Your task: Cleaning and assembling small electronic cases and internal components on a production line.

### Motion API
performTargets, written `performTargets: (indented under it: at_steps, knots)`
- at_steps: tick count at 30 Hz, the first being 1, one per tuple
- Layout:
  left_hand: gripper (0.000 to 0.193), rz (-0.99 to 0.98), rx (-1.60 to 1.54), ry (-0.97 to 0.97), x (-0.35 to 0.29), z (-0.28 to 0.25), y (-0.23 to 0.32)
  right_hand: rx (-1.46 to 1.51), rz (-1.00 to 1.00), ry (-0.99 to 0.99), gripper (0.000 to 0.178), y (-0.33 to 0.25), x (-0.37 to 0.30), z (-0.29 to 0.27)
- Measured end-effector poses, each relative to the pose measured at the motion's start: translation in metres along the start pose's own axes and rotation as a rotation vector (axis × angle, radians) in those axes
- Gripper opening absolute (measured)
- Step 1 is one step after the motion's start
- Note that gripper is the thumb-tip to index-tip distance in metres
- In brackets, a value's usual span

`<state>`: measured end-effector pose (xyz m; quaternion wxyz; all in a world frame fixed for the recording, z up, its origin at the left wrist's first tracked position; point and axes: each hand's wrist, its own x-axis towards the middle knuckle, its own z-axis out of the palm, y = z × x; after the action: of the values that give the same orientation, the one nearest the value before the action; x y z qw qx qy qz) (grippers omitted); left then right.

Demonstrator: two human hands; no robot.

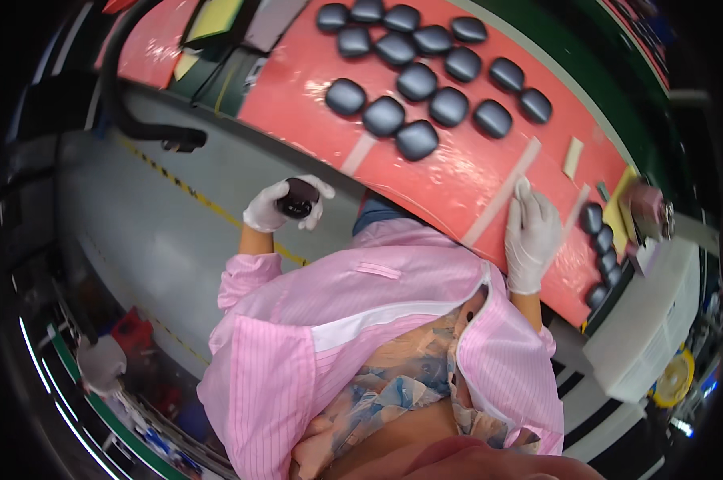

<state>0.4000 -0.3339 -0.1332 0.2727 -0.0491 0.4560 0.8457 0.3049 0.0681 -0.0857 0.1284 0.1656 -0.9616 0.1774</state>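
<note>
1. Ahead of you, a loose group of grey-black cases spreads over the red tabletop; more stand in a dark row at its right end.
2. Pale tape strips cross the surface, and a small cream piece lies beyond your right hand.
3. A black curved arm bends in at upper left, well apart from your left hand.
4. Your left fingers grasp a dark rounded case, held beside the table's near edge.
5. It looks brownish-black and smooth, its lower part glossier with small pale marks.
6. Your right fingers lie together over the tabletop; you cannot tell whether they pinch anything.
</note>
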Motion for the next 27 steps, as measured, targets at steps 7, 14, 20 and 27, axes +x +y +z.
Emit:
performTargets:
  at_steps: [7,14,20,27]
  knots:
    - [0.048,0.925,-0.795,1.02,-0.027,-0.205,0.001,-0.053,-0.123,0.042,0.026,-0.005,-0.002,-0.004]
    - [0.051,0.652,-0.762,1.052,-0.028,-0.197,-0.024,0.373,0.228,-0.047,0.022,0.002,-0.005,0.009]
    - [0.074,0.445,-0.717,0.381,0.01,0.041,0.042,0.781,0.4,-0.054,0.02,-0.053,0.026,-0.023]
    - [0.061,0.131,-0.551,0.259,0.089,0.165,0.06,0.515,-0.531,-0.061,0.039,-0.104,0.062,-0.036]
